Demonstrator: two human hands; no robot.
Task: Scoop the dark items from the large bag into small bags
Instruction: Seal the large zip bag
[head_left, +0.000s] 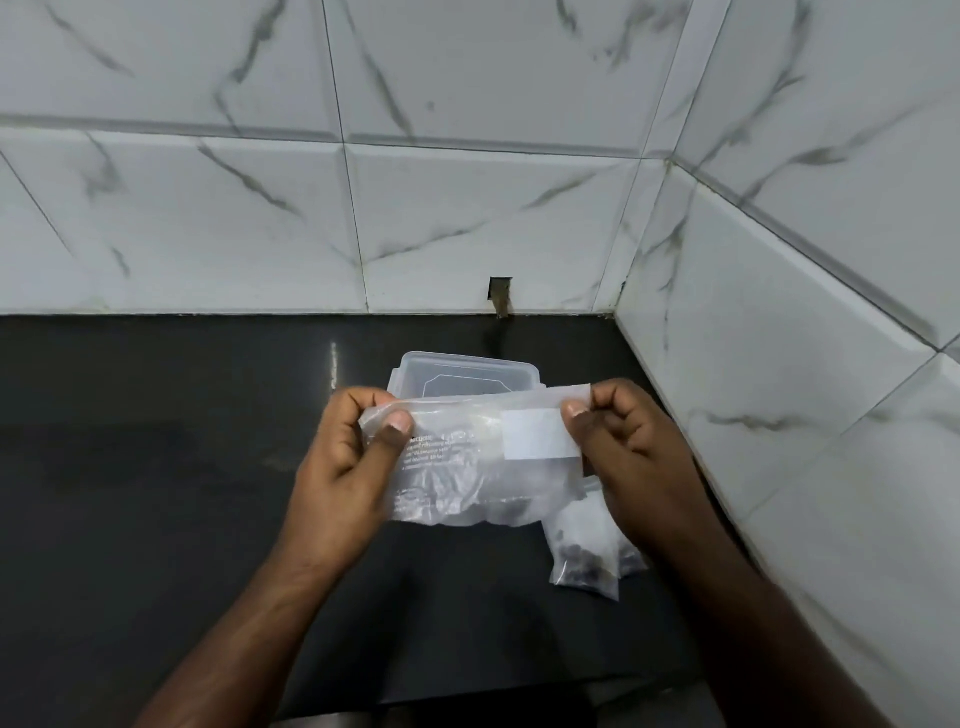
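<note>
I hold a clear plastic bag (467, 467) with white print and a white label patch up over the black counter. My left hand (348, 452) pinches its top left corner and my right hand (628, 441) pinches its top right corner. Dark items show dimly through the lower part of the bag. Small clear bags (587, 551) with dark items inside lie on the counter below my right hand, partly hidden by my wrist.
A clear plastic container (467, 371) stands on the black counter (156, 493) just behind the held bag. White marbled tile walls close the back and the right side. A small dark notch (500, 293) sits at the base of the back wall.
</note>
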